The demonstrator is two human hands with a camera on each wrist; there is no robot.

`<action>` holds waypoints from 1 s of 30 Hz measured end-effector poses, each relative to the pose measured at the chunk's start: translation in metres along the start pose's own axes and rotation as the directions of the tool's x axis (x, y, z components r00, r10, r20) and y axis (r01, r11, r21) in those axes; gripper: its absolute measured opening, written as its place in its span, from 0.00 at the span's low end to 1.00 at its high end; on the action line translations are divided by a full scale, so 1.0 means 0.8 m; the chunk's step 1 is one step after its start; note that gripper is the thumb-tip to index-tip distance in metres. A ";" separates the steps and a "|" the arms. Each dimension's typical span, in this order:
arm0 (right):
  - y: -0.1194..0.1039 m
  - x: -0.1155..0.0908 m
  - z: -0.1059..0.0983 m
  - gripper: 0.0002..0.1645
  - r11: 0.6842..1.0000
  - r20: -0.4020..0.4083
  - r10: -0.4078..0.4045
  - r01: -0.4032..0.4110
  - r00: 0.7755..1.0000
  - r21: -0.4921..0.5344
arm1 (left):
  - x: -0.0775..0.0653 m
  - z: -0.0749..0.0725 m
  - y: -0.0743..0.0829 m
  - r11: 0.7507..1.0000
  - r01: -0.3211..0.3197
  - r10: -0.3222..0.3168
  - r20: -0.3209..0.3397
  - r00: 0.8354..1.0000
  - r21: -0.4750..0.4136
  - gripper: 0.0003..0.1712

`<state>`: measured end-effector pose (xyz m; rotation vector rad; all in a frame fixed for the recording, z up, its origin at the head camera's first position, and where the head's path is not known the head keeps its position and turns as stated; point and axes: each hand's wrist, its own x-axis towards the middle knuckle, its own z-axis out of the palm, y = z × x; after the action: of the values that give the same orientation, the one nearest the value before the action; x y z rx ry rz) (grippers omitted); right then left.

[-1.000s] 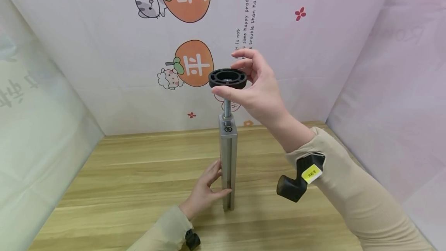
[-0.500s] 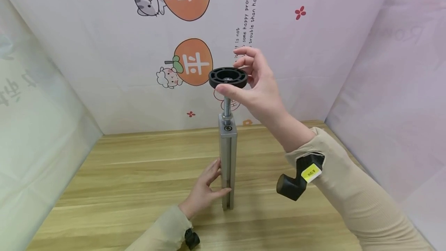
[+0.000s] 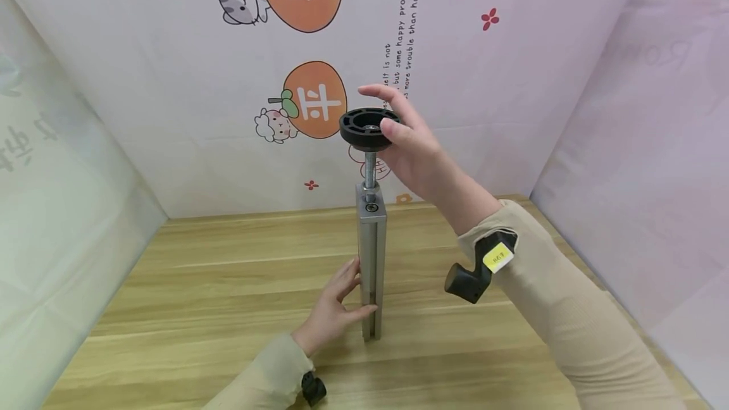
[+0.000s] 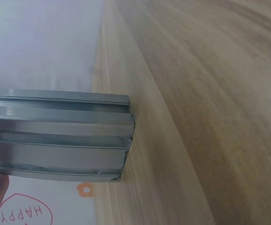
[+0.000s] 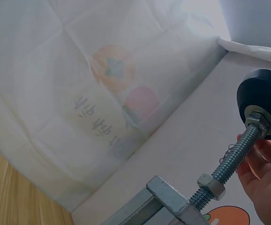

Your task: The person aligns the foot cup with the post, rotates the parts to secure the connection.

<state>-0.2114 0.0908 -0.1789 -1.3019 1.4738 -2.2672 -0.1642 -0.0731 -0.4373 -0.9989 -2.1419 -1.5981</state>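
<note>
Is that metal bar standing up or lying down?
Upright: the metal bar rises from the wooden table, with the black disc above it.

The backdrop reads "平", "more trouble than happiness" and (upside down, left-wrist view) "HAPPY".

Cloth-walled booth, wood-grain surface

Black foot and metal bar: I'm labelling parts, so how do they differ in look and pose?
The black foot is round; the metal bar is long and straight-edged. The foot is black, the bar silvery grey. The foot sits atop the threaded rod, the bar stands upright below it. Both are parts of one joined piece.
</note>
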 end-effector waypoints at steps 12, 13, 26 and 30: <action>-0.005 0.011 -0.005 0.38 0.958 0.136 0.020 -0.058 0.990 0.281 | -0.001 0.001 0.003 0.997 0.072 -0.072 0.002 0.997 -0.015 0.54; -0.006 0.012 -0.004 0.38 0.958 0.139 0.022 -0.061 0.990 0.282 | -0.001 0.001 0.004 0.997 0.081 -0.081 0.002 0.997 -0.018 0.54; -0.002 0.017 -0.004 0.35 0.953 0.225 -0.032 -0.038 0.974 0.299 | -0.003 0.002 0.003 0.996 0.080 -0.081 -0.008 0.997 -0.031 0.56; 0.004 0.018 -0.010 0.33 0.958 0.267 -0.094 0.014 0.959 0.287 | -0.002 0.002 0.003 0.996 0.081 -0.082 -0.006 0.997 -0.035 0.56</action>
<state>-0.2271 0.0865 -0.1744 -1.5075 0.9911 -2.1191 -0.1608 -0.0717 -0.4372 -0.9252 -2.1829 -1.6792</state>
